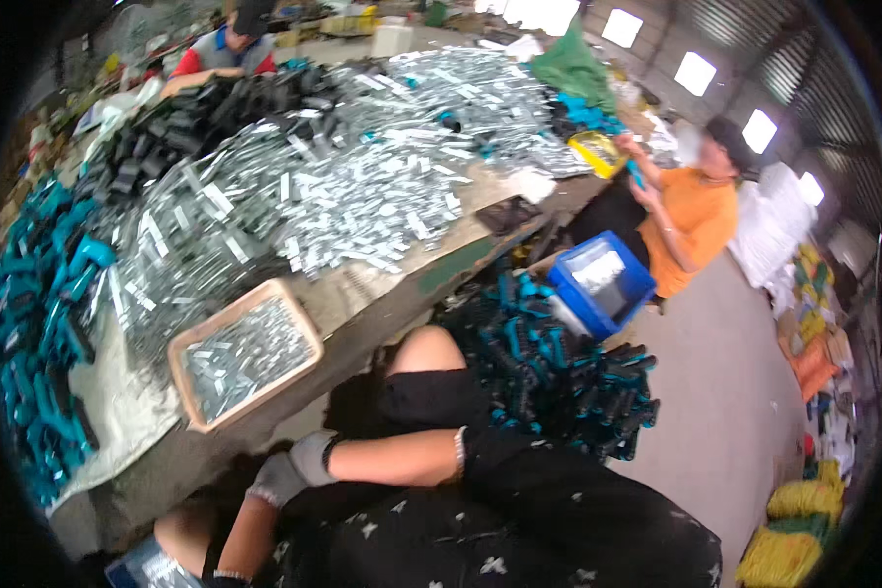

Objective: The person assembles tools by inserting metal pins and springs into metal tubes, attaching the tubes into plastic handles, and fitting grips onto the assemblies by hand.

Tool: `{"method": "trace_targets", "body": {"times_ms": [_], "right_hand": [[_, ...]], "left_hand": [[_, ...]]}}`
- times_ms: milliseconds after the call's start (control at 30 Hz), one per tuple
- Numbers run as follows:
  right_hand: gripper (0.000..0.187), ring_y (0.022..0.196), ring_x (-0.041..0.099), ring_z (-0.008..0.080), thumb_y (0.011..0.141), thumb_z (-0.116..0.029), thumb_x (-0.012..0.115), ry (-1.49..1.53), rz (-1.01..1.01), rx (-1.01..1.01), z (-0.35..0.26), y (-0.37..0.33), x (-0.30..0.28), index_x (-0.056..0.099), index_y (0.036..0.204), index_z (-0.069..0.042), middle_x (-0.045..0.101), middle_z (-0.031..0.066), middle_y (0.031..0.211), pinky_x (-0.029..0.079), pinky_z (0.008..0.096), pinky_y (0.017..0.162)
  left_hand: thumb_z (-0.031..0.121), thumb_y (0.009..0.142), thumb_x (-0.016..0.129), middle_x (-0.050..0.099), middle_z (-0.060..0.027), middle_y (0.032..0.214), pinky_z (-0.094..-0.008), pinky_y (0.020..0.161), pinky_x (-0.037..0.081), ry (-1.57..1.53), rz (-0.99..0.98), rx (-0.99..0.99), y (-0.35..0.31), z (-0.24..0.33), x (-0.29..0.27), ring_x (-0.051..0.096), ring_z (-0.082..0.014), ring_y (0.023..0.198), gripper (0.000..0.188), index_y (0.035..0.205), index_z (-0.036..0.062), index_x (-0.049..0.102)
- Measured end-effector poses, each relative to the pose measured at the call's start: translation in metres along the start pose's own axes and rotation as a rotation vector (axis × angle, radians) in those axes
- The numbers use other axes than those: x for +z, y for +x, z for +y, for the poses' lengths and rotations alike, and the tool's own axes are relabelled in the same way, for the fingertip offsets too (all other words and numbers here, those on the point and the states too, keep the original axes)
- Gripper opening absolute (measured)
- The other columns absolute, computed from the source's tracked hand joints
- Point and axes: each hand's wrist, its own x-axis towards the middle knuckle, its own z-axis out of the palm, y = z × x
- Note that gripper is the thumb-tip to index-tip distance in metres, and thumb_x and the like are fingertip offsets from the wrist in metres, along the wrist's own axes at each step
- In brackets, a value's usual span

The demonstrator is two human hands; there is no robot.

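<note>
My left hand [275, 479] and my right hand [314, 458], both in grey knitted gloves, are close together low over my lap, at the table's near edge. The right one overlaps the left. Their fingers are hidden or blurred, so whether they hold anything does not show. Just beyond them a shallow, pinkish-beige tub [307, 324] of small silvery metal pieces rests on the table edge. Behind it spreads a broad heap of flat, shiny metal strips [363, 211].
Teal plastic casings [44, 343] are piled at the left, black parts [157, 137] behind. To my right lie teal-and-black casings [549, 363] beside a blue bin [603, 284]. A person in orange [698, 220] sits there holding a teal piece; another person [227, 51] works across the table.
</note>
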Motion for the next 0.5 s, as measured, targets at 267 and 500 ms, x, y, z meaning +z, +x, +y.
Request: {"method": "trace_targets", "body": {"times_ms": [267, 500], "right_hand": [[0.032, 0.108, 0.068, 0.0328, 0.09, -0.024, 0.056, -0.068, -0.162, -0.115, 0.021, 0.027, 0.018, 0.075, 0.11, -0.01, 0.07, 0.0158, 0.12, 0.052, 0.0434, 0.092], [0.032, 0.106, 0.068, 0.034, 0.088, -0.026, 0.055, -0.006, -0.142, -0.444, 0.054, 0.053, 0.04, 0.075, 0.104, -0.008, 0.07, 0.0188, 0.115, 0.053, 0.045, 0.09]], "left_hand": [[0.028, 0.092, 0.058, 0.074, -0.0128, 0.105, -0.0432, 0.084, 0.054, -0.209, -0.134, -0.386, 0.003, -0.042, -0.205, 0.07, -0.0323, 0.097, 0.025, 0.1, 0.0114, 0.075], [0.027, 0.093, 0.056, 0.073, -0.0132, 0.107, -0.0434, 0.084, 0.054, -0.636, -0.234, -0.538, -0.05, 0.033, -0.256, 0.07, -0.033, 0.096, 0.026, 0.103, 0.011, 0.074]]}}
